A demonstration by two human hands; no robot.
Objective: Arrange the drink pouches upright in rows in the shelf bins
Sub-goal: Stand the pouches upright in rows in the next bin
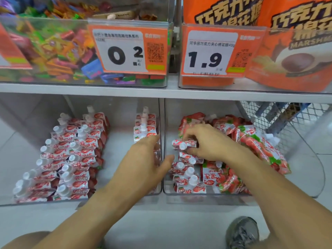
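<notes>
My right hand (206, 141) is in the right bin (206, 194); its fingers (195, 150) are closed around one drink pouch (183, 145), cap toward me, above the row of upright pouches (186, 177) along that bin's left wall. My left hand (143, 159) hovers at the divider, fingers spread, holding nothing. The left bin (53, 201) holds two full rows (61, 162) of pouches.

I am in a shop, at a white retail shelf (161, 90): orange price tags (125, 51) reading 0.2 and 1.9 hang on clear bins (162, 159) stocked with wrapped candies (59, 51), marshmallow bags (296, 42) and strawberry drink pouches (75, 159).
</notes>
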